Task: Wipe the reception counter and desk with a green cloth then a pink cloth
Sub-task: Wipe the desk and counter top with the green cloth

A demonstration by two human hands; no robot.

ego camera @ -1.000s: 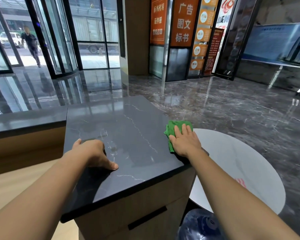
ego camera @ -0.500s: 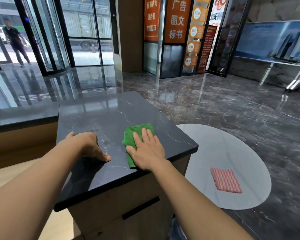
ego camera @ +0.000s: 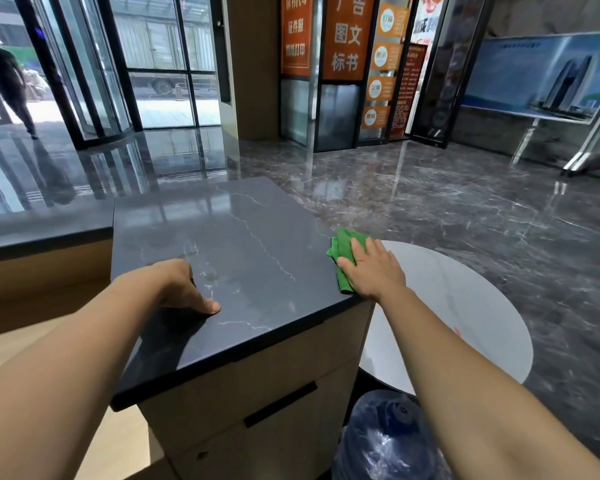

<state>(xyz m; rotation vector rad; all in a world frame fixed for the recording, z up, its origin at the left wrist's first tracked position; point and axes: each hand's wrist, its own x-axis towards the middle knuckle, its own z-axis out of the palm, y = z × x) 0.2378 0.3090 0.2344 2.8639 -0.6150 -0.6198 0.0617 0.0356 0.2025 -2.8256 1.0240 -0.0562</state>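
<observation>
The dark marble counter top (ego camera: pixel 243 237) fills the middle of the view. A folded green cloth (ego camera: pixel 343 252) lies at its right edge, pressed flat under my right hand (ego camera: pixel 371 270), fingers spread over it. My left hand (ego camera: pixel 184 287) rests on the counter's left part, fingers curled, thumb on the stone, holding nothing. Only a sliver of the pink cloth (ego camera: pixel 457 332) shows on the round white table, beside my right forearm.
A round white table (ego camera: pixel 465 306) stands low to the right of the counter. A blue water bottle (ego camera: pixel 385 441) sits on the floor below. A lower dark ledge (ego camera: pixel 42 233) runs left. A person walks beyond the glass doors (ego camera: pixel 7 81).
My right hand slid the green cloth from the counter's middle to its right edge. My forearm now covers most of the pink cloth. The left hand stayed put.
</observation>
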